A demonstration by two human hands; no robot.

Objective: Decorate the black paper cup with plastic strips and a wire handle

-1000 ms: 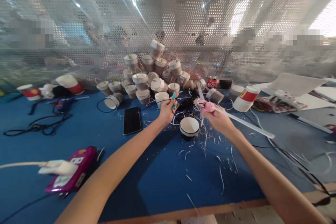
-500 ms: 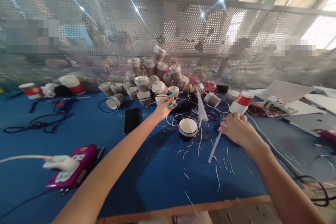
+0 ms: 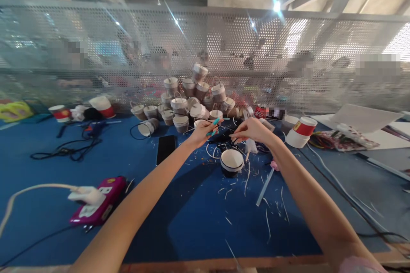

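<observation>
My left hand point(image 3: 201, 133) is closed around a small teal tool point(image 3: 216, 121) with two arms, like thread snips. To its right, my right hand point(image 3: 248, 131) has thumb and fingers pinched together over dark clutter; anything between the fingertips is too small to make out. Just below the hands stands a small white-and-black cup point(image 3: 232, 160), upright, touched by neither hand. A translucent stick point(image 3: 264, 188) with a pink piece point(image 3: 274, 165) at its upper end lies beside my right forearm. Behind my right wrist is a clear plastic bundle point(image 3: 251, 146).
Several small pots with white tops point(image 3: 180, 106) are piled against the perforated screen point(image 3: 134, 59). A black phone point(image 3: 165, 149) and a purple power strip point(image 3: 110, 196) lie on the left. At right stands a red-and-white paper cup point(image 3: 301, 131). White scraps litter the blue table point(image 3: 192, 222).
My right hand has left the pink piece and moved left, near my left hand. The left hand still holds the teal tool. The view has shifted slightly.
</observation>
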